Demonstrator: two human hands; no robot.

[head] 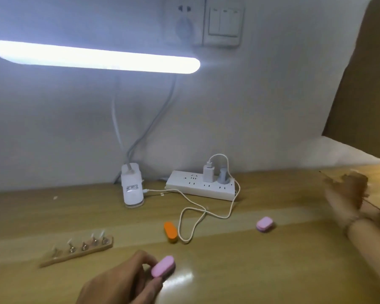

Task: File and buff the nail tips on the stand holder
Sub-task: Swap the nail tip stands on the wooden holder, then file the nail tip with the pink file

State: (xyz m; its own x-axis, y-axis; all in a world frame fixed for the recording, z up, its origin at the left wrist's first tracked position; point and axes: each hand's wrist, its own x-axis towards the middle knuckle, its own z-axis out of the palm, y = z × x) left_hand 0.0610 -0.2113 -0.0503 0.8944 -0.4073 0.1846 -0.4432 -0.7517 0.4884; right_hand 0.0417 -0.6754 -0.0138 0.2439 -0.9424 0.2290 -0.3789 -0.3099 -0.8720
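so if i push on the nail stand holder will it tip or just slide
The stand holder is a long, low strip lying flat, so it probably won't tip. The desk looks glossy, so it may slide unless steadied. The nail tips perch on small posts and look thin, so they likely flex or pop off under hard pressure.

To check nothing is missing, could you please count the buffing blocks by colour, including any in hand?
Pink blocks: 2, the held block in the left hand and the loose block on the desk
Orange block: 1
Total: 3
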